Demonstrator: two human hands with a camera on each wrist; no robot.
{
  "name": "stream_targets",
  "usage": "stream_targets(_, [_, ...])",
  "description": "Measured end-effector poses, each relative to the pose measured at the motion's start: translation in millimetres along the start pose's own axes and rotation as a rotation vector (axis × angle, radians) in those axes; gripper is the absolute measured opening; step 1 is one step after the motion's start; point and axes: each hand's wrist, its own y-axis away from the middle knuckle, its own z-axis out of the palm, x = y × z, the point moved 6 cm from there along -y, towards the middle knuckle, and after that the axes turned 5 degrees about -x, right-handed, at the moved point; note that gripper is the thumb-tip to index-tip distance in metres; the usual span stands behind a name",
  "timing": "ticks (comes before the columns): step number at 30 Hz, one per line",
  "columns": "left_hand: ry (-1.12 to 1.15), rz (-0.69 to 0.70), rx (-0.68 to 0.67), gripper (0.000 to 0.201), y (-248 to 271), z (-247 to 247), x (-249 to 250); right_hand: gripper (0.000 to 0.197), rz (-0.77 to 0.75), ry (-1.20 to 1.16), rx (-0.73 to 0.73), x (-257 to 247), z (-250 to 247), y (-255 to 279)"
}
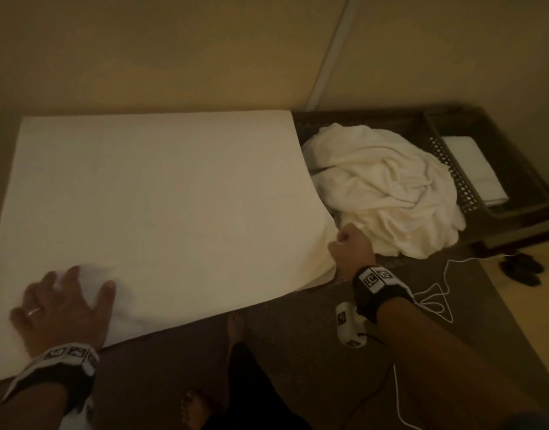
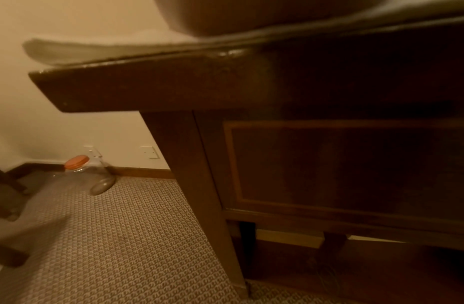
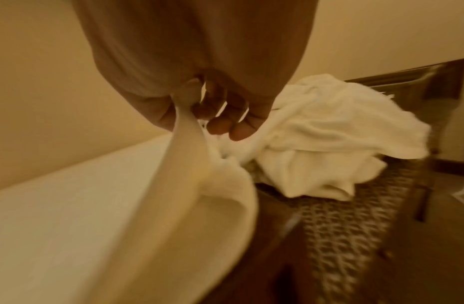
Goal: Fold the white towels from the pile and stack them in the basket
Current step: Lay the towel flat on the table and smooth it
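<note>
a white towel (image 1: 161, 187) is lying spread flat over the table (image 2: 153, 88). the left hand (image 1: 62, 308) is pressing on its near left corner, fingers spread. the right hand (image 1: 350, 249) is pinching the towel's right edge in curled fingers (image 3: 220, 125). the pile (image 1: 388, 187) is sitting just right of it, the basket (image 1: 515, 209) beyond, holding a folded towel (image 1: 474, 169).

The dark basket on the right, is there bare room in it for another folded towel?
Yes. In the dark plastic basket one folded white towel lies along the middle; bare floor shows between it and the right wall. The left side is crowded: the crumpled white towel pile presses against it.
</note>
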Motion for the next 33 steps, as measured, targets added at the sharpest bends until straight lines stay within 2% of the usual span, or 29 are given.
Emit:
stream_targets(2, [-0.016, -0.006, -0.004, 0.080, -5, 2, -4, 0.010, -0.145, -0.017, -0.046, -34, 8, 7])
stream_targets(4, [-0.019, -0.010, -0.031, 0.081, -7, 4, -6, 0.019, -0.292, -0.137, -0.251, -66, 27, 21])
stream_targets(6, [-0.015, -0.008, -0.026, 0.083, -7, 6, -8, 0.032, -0.284, -0.353, -0.474, -75, 47, 29])
stream_targets(7, [-0.015, -0.005, -0.019, 0.083, -7, 6, -8, 0.033, -0.233, -0.438, -0.480, -71, 53, 29])
stream_targets(8, [-0.011, 0.000, -0.013, 0.082, -7, 6, -8, 0.031, -0.184, -0.457, -0.387, -61, 52, 25])
stream_targets(9, [-0.005, 0.008, -0.005, 0.080, -7, 5, -6, 0.028, -0.155, -0.339, -0.234, -47, 47, 19])
stream_targets(10, [-0.001, 0.016, 0.007, 0.078, -6, 3, -5, 0.028, -0.128, -0.115, -0.108, -30, 43, 13])
stream_targets(11, [0.005, 0.026, 0.019, 0.077, -5, 2, -3, 0.033, -0.096, 0.116, -0.052, -14, 42, 10])
stream_targets(12, [0.013, 0.030, 0.027, 0.076, -3, 1, -2, 0.038, -0.055, 0.280, -0.059, 1, 43, 10])
stream_targets(13, [0.020, 0.028, 0.029, 0.076, -2, 0, -2, 0.042, 0.001, 0.337, -0.094, 15, 45, 10])
stream_targets(15, [0.018, 0.028, 0.028, 0.079, -4, 0, -2, 0.039, 0.058, 0.256, -0.111, 33, 44, 8])
stream_targets(21, [-0.024, 0.014, 0.005, 0.077, -10, -2, -4, 0.025, 0.154, -0.098, 0.122, 61, 14, 10])
stream_targets(23, [-0.018, 0.011, 0.008, 0.078, -10, -2, -5, 0.018, 0.097, -0.033, 0.120, 66, 12, 9])
stream_targets(26, [-0.024, 0.027, 0.021, 0.076, -7, -3, -3, 0.014, 0.021, 0.301, -0.040, 71, 27, 6])
stream_targets(28, [-0.006, 0.038, 0.033, 0.076, -6, -4, -3, 0.016, 0.006, 0.443, -0.083, 64, 34, 7])
stream_targets(31, [-0.012, 0.051, 0.063, 0.079, -5, -3, -4, 0.023, -0.112, 0.683, 0.059, 26, 34, 13])
stream_targets(33, [-0.021, 0.047, 0.044, 0.080, -7, 0, -7, 0.025, -0.301, 0.645, 0.102, -15, 46, 22])
